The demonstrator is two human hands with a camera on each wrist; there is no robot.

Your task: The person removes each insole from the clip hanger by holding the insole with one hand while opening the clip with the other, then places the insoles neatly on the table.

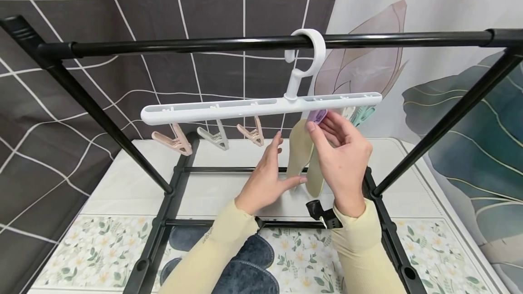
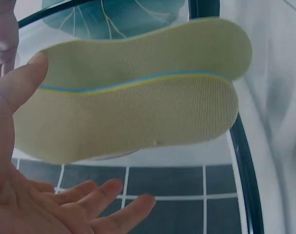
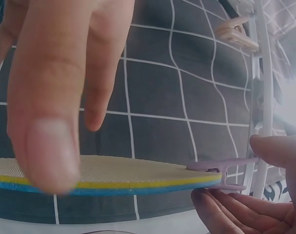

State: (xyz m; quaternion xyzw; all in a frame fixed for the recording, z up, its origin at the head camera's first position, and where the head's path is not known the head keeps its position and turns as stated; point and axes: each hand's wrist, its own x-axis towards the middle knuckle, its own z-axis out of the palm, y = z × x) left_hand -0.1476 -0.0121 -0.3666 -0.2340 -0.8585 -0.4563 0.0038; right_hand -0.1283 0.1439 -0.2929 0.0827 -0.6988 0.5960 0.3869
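My right hand [image 1: 345, 158] pinches a purple clothes peg [image 1: 317, 115] below the right half of a white hanger [image 1: 261, 107]. In the right wrist view the peg [image 3: 221, 166] clamps the end of a beige insole [image 3: 128, 170] with a yellow and blue edge. Two insoles hang side by side; the nearer-left insole [image 1: 299, 146] partly overlaps the other insole [image 1: 314, 176]. My left hand [image 1: 264, 176] is beside them with fingers spread, its thumb in front of the insoles [image 2: 138, 112] in the left wrist view. I cannot tell whether that thumb touches them.
The hanger hooks over the top bar [image 1: 184, 45] of a black rack. Two pink pegs [image 1: 175, 139] and a grey peg [image 1: 215, 135] hang at left; a green peg [image 1: 362, 115] hangs at right. A dark grid curtain [image 1: 143, 17] stands behind; a blue cushioned mat [image 1: 245, 267] lies below.
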